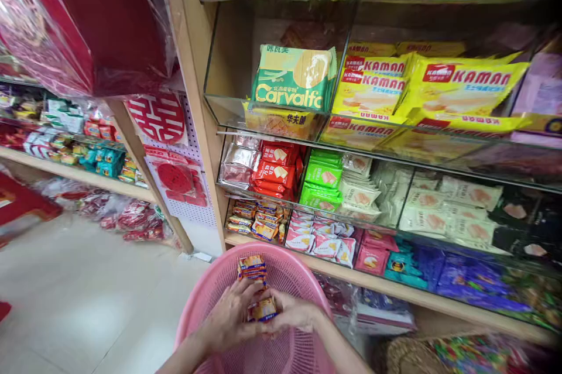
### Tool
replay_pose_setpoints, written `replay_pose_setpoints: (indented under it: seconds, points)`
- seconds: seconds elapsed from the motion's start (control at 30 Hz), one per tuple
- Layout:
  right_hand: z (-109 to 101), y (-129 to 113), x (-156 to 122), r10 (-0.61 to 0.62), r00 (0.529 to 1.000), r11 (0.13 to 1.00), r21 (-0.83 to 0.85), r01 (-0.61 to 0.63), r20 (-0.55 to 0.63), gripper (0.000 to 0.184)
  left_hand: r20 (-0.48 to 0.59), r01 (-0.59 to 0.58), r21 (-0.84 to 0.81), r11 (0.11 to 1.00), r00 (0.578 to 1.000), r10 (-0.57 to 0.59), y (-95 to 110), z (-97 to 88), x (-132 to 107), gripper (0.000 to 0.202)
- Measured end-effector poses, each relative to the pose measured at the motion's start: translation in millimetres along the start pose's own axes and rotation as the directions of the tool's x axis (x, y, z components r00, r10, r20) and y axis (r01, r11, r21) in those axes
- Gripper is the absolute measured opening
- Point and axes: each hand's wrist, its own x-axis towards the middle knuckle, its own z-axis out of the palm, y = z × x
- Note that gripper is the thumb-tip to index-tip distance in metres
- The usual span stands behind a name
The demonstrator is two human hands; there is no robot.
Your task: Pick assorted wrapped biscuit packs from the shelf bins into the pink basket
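Both my hands are over a pink mesh plastic basket (193, 304) that stands in front of the shelves. My left hand (235, 309) is closed around a stack of small orange-and-blue snack packets (252, 268), its fingers lying across them. From the other side my right hand (290, 311) grips the near packets (262, 309) between thumb and fingers. Similar orange packets (266, 225) lie in the lowest shelf compartment, just beyond the basket's far rim. The undersides of the held packets are hidden by my hands.
Glass-fronted shelves hold yellow wafer bags (461, 84), a green Carvalfa bag (294, 75), red packets (276, 170) and white-pink packets (322, 242). A wooden post (197, 99) rises at left. Wrapped red goods (118, 23) hang upper left. Pale tiled floor (100, 298) lies left.
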Motion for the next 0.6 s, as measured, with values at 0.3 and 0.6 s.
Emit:
replay_pose_setpoints:
  seconds: [0.3,0.6]
  points:
    - [-3,3,-3,-0.017,0.992,0.999,-0.028,0.021,0.121,0.07,0.004,0.035,-0.155,0.987,0.999,-0.034,-2,16.9,-10,0.049]
    - [1,3,-7,-0.139,0.979,0.99,-0.008,0.142,0.15,0.079,-0.058,0.061,-0.427,0.902,0.994,-0.095,4,15.0,-9,0.037]
